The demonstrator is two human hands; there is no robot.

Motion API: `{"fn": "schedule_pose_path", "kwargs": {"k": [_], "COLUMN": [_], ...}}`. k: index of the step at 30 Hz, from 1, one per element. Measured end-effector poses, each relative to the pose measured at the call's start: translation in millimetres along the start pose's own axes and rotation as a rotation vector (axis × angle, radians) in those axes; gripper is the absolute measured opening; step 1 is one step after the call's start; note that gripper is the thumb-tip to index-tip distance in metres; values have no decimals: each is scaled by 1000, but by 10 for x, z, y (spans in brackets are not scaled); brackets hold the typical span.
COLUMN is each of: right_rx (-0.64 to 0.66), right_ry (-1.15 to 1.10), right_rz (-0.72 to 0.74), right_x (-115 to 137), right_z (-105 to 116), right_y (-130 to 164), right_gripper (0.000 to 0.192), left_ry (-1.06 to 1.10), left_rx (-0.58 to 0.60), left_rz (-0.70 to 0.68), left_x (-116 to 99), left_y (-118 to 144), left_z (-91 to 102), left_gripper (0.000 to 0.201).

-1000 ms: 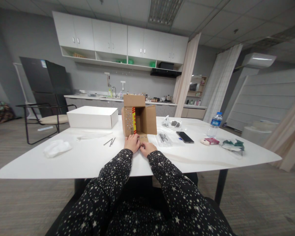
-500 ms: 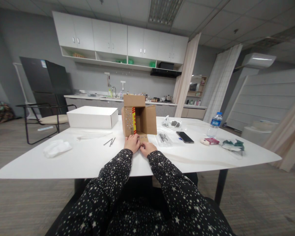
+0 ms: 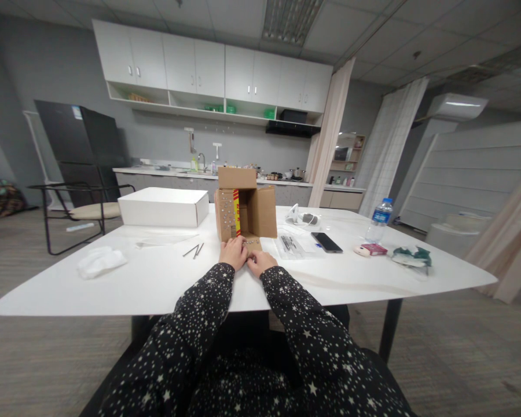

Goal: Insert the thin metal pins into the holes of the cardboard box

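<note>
A brown cardboard box point(image 3: 260, 211) lies on its side on the white table point(image 3: 156, 278), its opening towards me and its flaps spread. My left hand point(image 3: 233, 252) and my right hand point(image 3: 261, 262) rest close together on the lower flap point(image 3: 252, 241), which lies flat on the table. Both hands' fingers are curled down onto that flap. The box's left flap point(image 3: 228, 215) carries a red and yellow strip and rows of small pale dots. What lies under my fingers is hidden.
A closed white box point(image 3: 162, 207) stands at the back left. A white cloth point(image 3: 99, 260) and two thin dark sticks point(image 3: 194, 250) lie left of my hands. On the right lie a plastic bag with pens point(image 3: 289, 244), a phone point(image 3: 326, 242) and a water bottle point(image 3: 379, 219).
</note>
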State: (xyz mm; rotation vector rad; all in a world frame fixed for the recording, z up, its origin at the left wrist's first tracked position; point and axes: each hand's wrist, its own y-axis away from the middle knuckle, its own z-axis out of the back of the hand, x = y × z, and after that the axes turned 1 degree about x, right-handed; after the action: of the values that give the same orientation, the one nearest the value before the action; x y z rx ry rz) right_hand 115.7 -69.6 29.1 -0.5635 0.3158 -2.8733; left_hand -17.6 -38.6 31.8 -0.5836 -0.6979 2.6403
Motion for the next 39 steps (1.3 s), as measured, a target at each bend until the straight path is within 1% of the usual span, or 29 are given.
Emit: {"fn": "schedule_pose_path", "kwargs": {"k": [6, 12, 17, 23, 29, 35, 39], "right_rx": [-4, -6, 1, -4, -11, -22, -21], "right_ry": [14, 16, 8, 26, 13, 19, 20], "right_rz": [-5, 5, 4, -49, -45, -36, -42], "right_x": [4, 8, 31, 104, 119, 124, 123], "right_z": [-2, -8, 13, 74, 94, 87, 87], "right_y": [2, 3, 20, 65, 81, 84, 80], "right_gripper": [28, 28, 27, 24, 24, 23, 24], "left_ry": [-70, -116, -123, -149, -155, -147, -132], "left_rx": [-54, -28, -19, -59, -99, -100, -84], "left_rz": [-36, -101, -57, 13, 66, 87, 64], "left_x": [-36, -58, -69, -64, -43, -43, -47], "left_y": [10, 13, 15, 14, 8, 2, 4], "left_z": [28, 48, 60, 80, 83, 92, 91], "left_gripper": [28, 34, 35, 33, 30, 29, 30]}}
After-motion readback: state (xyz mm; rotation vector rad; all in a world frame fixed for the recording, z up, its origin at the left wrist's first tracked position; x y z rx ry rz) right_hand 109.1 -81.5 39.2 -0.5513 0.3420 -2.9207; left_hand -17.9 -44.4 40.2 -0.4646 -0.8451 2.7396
